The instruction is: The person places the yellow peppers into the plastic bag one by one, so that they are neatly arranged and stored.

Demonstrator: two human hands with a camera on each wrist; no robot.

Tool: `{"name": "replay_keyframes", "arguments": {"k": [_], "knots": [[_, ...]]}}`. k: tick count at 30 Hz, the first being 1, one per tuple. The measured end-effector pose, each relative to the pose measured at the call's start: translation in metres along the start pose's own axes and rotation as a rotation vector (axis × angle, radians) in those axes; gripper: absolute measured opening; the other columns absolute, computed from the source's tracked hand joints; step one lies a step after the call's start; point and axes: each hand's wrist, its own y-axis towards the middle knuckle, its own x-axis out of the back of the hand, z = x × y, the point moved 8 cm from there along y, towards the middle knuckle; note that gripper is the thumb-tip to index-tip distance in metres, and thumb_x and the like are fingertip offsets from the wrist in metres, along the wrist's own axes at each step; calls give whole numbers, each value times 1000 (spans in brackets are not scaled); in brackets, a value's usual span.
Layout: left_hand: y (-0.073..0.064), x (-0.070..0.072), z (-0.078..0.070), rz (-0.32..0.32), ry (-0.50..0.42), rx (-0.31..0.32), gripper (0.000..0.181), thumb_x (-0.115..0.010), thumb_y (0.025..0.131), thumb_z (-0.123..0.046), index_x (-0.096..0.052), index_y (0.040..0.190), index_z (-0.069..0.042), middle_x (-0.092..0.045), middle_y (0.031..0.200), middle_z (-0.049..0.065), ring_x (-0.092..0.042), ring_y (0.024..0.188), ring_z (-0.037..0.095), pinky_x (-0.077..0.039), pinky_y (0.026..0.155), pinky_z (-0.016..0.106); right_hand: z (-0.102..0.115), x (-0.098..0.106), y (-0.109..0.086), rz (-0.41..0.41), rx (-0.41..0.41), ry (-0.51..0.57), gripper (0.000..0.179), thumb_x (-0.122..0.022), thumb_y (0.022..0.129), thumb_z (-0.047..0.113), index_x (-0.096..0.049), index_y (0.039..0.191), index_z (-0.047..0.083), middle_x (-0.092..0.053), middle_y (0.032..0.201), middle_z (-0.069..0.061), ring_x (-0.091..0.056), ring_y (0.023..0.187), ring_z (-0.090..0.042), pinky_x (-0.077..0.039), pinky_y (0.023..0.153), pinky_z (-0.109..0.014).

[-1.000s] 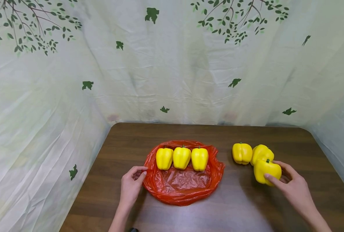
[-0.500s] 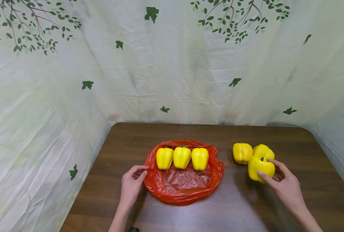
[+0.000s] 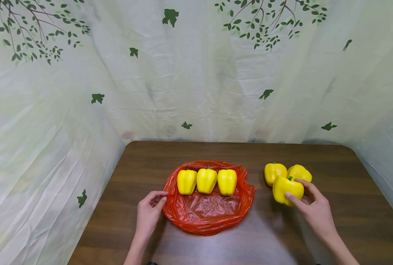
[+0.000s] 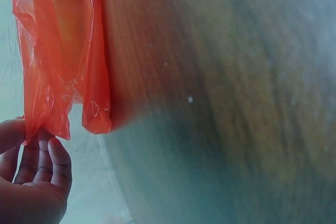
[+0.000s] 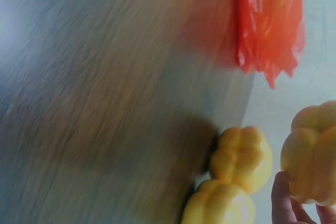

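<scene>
My left hand (image 3: 149,210) pinches the left edge of a red plastic bag (image 3: 213,228) between thumb and fingers; the left wrist view shows the thin film (image 4: 47,77) between them. Three yellow bell peppers stand in a row inside the bag's opening, the middle one (image 3: 206,180) between the other two. My right hand (image 3: 315,211) grips another yellow bell pepper (image 3: 287,190) by its side, thumb in front. In the right wrist view this held pepper (image 5: 312,153) is raised off the table. Behind it sit two more peppers, one at left (image 3: 275,174) and one at right (image 3: 300,172).
The dark wooden table (image 3: 156,154) has rounded far corners. Behind it hangs a pale curtain (image 3: 196,81) printed with leaves and branches. A small dark object (image 3: 152,263) just shows at the bottom edge, beside the left forearm.
My right hand has moved left with the held pepper, bringing it in front of the two loose peppers and nearer the bag. The left hand keeps its place on the bag's edge.
</scene>
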Motion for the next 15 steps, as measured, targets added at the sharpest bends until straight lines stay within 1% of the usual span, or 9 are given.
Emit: {"name": "replay_keyframes", "arguments": {"k": [4, 9, 15], "knots": [[-1, 1, 2, 7, -7, 25, 13, -68, 92, -6, -74, 103, -9, -67, 98, 9, -56, 78, 23, -51, 65, 24, 4, -9, -1, 21, 1, 32, 55, -72, 91, 30, -51, 137, 9, -54, 128, -15, -59, 95, -2, -50, 76, -14], [-1, 1, 4, 4, -1, 35, 14, -68, 92, -5, -74, 104, -9, -67, 98, 9, -56, 78, 23, -51, 65, 24, 9, -18, -2, 30, 2, 71, 54, -72, 91, 28, -51, 136, 8, -53, 130, -16, -58, 98, -3, -50, 78, -14], [-1, 1, 2, -5, 5, 22, 14, -68, 92, -4, -75, 103, -9, -67, 97, 9, -56, 78, 23, -51, 64, 25, 12, -31, -5, 53, -17, 143, 55, -74, 90, 24, -51, 137, 8, -53, 130, -19, -61, 96, -4, -52, 77, -17]]}}
